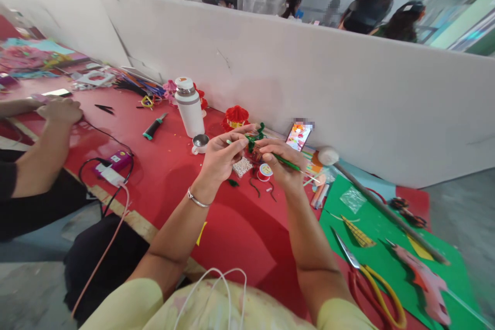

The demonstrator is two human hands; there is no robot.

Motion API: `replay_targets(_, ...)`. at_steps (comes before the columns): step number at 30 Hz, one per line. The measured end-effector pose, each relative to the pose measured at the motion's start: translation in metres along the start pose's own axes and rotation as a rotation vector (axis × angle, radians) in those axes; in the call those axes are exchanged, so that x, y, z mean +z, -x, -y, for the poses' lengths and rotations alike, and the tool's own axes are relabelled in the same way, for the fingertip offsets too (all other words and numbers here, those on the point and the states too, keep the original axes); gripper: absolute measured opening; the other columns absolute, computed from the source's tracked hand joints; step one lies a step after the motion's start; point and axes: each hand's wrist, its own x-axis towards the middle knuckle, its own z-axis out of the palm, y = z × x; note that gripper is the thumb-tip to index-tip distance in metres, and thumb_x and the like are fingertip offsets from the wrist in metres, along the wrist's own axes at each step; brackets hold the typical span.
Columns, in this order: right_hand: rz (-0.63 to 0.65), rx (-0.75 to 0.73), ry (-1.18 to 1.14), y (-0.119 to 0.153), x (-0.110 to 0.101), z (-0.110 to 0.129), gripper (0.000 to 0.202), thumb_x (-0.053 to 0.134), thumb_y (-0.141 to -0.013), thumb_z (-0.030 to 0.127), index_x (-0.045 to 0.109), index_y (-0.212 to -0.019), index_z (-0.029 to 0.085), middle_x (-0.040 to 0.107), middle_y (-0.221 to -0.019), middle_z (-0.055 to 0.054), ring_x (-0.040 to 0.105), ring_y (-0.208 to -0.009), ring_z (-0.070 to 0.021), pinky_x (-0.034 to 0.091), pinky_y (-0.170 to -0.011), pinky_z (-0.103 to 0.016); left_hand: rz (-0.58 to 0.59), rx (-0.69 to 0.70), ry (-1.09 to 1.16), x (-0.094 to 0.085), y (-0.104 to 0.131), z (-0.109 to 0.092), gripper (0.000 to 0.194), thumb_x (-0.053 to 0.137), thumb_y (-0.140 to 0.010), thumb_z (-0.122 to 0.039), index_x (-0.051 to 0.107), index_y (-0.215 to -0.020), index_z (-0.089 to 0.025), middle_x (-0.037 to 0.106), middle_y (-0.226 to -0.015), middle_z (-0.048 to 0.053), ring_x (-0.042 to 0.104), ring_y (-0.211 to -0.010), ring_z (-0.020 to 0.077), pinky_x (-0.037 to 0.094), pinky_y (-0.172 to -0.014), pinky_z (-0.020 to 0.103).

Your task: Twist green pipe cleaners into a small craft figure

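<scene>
Both of my hands are raised over the red table, close together. My left hand (221, 157) is closed, thumb and fingers pinching a dark green fuzzy pipe cleaner (252, 142) that is bent into curls. My right hand (284, 161) touches the other side of that green piece, with a slim green stick (286, 162) held in its closed fingers. The stick's exact kind is unclear. Below the hands lie a patch of small white beads (242, 166) and a red spool (265, 171). A red fuzzy flower-like piece (236, 115) stands behind them.
A white thermos (189, 108) and its metal cup (200, 143) stand left of my hands. A lit phone (299, 135) leans at the partition (278, 72). Scissors (353, 263) and a pink glue gun (423, 283) lie right. A neighbour's hand (60, 111) rests at far left.
</scene>
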Motion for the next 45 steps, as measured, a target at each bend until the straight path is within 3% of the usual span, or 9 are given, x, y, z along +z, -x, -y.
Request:
replay_targets(8,-0.009,0.167,-0.273,0.005,-0.003,-0.016,0.010,0.078,-0.096,0.038,0.084,-0.098,0.031,0.086,-0.109,-0.003,0.082,-0.100,-0.0230,0.067,-0.090,-0.042,0.083,-0.098,0.085,0.001,-0.002,-0.003,0.035,0.090,-0.073,-0.042,0.066,-0.062,-0.018,0.077,-0.135,0.013,0.041,-0.046,0.0011,0.016,-0.034,0.022)
replay_targets(14,-0.090,0.090,-0.274,0.005,0.007,-0.025,0.011,0.079,-0.095,0.038,0.084,-0.103,0.034,0.085,-0.111,-0.002,0.081,-0.105,-0.0228,0.066,-0.094,-0.043,0.022,-0.067,0.070,0.007,-0.002,0.006,0.029,0.092,-0.074,-0.041,0.074,-0.070,-0.018,0.081,-0.118,0.012,0.042,-0.046,0.0014,0.021,-0.036,0.022)
replay_targets(18,-0.174,0.092,-0.179,0.002,0.007,-0.024,0.015,0.078,-0.095,0.045,0.084,-0.100,0.032,0.084,-0.115,-0.003,0.079,-0.111,-0.0239,0.063,-0.103,-0.047,-0.041,0.141,-0.150,0.008,0.000,0.010,0.028,0.084,-0.085,-0.040,0.077,-0.070,-0.018,0.082,-0.108,0.010,0.058,-0.055,0.0072,0.040,-0.045,0.024)
replay_targets(21,-0.198,0.204,-0.255,0.002,0.007,-0.023,0.021,0.081,-0.091,0.051,0.084,-0.095,0.031,0.085,-0.113,-0.004,0.079,-0.100,-0.0226,0.066,-0.087,-0.041,-0.078,0.430,-0.506,0.005,0.003,0.009,0.032,0.070,-0.098,-0.036,0.077,-0.072,-0.018,0.082,-0.114,0.012,0.075,-0.087,0.0177,0.059,-0.073,0.031)
replay_targets(24,-0.257,0.283,-0.450,0.002,0.011,-0.022,0.022,0.088,-0.084,0.051,0.085,-0.091,0.030,0.086,-0.105,-0.002,0.074,-0.078,-0.0154,0.060,-0.067,-0.030,-0.126,0.607,-0.799,0.001,0.004,0.008,0.039,0.054,-0.107,-0.035,0.075,-0.078,-0.018,0.077,-0.134,0.014,0.077,-0.100,0.0206,0.061,-0.093,0.038)
replay_targets(29,-0.279,0.421,-0.618,0.002,0.014,-0.019,0.028,0.093,-0.077,0.053,0.083,-0.084,0.029,0.085,-0.099,-0.002,0.067,-0.068,-0.0109,0.051,-0.055,-0.024,-0.202,0.695,-0.965,-0.004,-0.002,0.012,0.051,0.042,-0.112,-0.038,0.068,-0.073,-0.019,0.071,-0.147,0.013,0.076,-0.102,0.0219,0.058,-0.102,0.044)
replay_targets(34,-0.306,0.479,-0.633,-0.001,0.009,-0.020,0.036,0.094,-0.073,0.060,0.080,-0.083,0.028,0.084,-0.099,-0.001,0.065,-0.069,-0.0111,0.052,-0.054,-0.024,-0.153,0.696,-1.069,-0.016,-0.012,0.015,0.059,0.047,-0.110,-0.053,0.063,-0.064,-0.019,0.074,-0.143,0.015,0.075,-0.109,0.0267,0.055,-0.105,0.049)
replay_targets(41,-0.194,0.495,-0.566,0.002,0.008,-0.020,0.033,0.093,-0.075,0.056,0.082,-0.082,0.026,0.084,-0.094,-0.004,0.065,-0.063,-0.0122,0.052,-0.053,-0.026,-0.128,0.640,-0.617,-0.014,-0.019,0.009,0.053,0.049,-0.109,-0.056,0.077,-0.083,-0.020,0.074,-0.140,0.013,0.070,-0.129,0.0274,0.053,-0.111,0.046)
replay_targets(45,-0.127,0.464,-0.476,0.004,0.007,-0.018,0.024,0.088,-0.083,0.051,0.085,-0.088,0.028,0.084,-0.102,-0.003,0.069,-0.070,-0.0140,0.056,-0.060,-0.029,0.087,0.333,-0.288,-0.007,-0.021,0.006,0.040,0.086,-0.086,-0.046,0.082,-0.118,-0.021,0.082,-0.102,0.008,0.075,-0.092,0.0204,0.061,-0.080,0.034)
